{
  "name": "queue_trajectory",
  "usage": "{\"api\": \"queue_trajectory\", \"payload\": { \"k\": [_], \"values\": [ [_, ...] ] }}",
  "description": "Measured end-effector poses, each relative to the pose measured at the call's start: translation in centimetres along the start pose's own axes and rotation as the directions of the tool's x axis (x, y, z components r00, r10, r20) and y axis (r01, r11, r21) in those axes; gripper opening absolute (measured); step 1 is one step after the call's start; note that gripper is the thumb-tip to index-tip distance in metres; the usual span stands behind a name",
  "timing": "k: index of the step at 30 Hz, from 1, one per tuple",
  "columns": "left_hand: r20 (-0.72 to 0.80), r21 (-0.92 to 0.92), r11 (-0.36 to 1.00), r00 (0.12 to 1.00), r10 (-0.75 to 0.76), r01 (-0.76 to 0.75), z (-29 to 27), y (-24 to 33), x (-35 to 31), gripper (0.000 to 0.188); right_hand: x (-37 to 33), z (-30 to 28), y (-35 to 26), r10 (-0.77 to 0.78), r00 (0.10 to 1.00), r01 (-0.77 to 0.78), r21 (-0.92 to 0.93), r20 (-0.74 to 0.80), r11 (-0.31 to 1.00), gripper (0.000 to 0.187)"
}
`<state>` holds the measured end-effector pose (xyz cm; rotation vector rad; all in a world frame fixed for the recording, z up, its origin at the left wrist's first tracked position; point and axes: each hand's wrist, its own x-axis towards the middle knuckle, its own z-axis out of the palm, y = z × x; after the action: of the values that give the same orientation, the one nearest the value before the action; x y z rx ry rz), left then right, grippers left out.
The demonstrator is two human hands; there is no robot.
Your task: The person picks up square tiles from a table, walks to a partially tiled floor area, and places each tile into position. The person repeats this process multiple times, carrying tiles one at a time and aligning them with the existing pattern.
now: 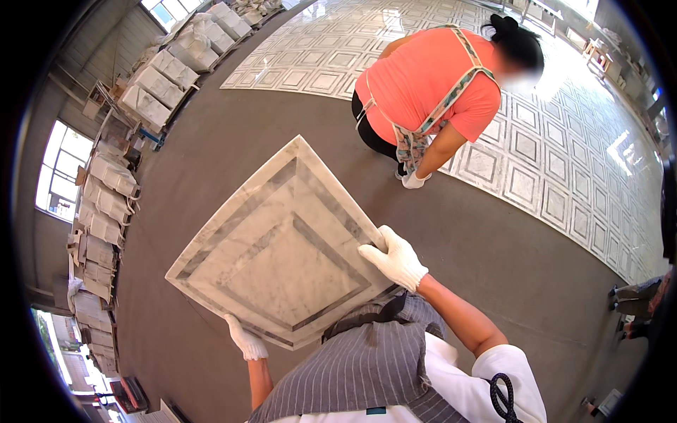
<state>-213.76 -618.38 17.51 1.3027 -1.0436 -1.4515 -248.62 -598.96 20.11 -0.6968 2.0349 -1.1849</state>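
Observation:
A large square marble tile (264,282) with grey inlaid bands on white stone is held in front of my body, tilted, one corner pointing away. My right hand (396,261), in a white knitted glove, grips its right edge with the thumb on the top face. At the near left edge, my left hand (245,340) in a matching glove is closed on the tile, its fingers partly hidden beneath it. The tile is off the floor, against the front of my striped apron (352,359).
A co-worker in an orange shirt (430,84) bends over just ahead, at the edge of a wide floor layout of similar tiles (522,176). Wrapped stacks (159,92) line the left wall. Another person's legs (635,299) show at the far right. Grey floor (211,155) lies between.

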Motion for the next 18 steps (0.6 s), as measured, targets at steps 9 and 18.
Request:
{"api": "queue_trajectory", "payload": {
  "k": [9,18],
  "values": [
    [-0.076,-0.109,0.994,0.997,0.021,-0.029,8.7,-0.3,8.2,0.064,15.4,-1.8,-1.5,-0.078,0.996,0.071,0.123,0.052,0.990,0.042],
    [-0.141,-0.162,0.983,0.988,0.066,-0.089,16.4,1.1,12.4,0.064,26.8,-5.8,-6.2,-0.094,0.973,0.082,0.061,0.212,0.995,0.048]
  ]
}}
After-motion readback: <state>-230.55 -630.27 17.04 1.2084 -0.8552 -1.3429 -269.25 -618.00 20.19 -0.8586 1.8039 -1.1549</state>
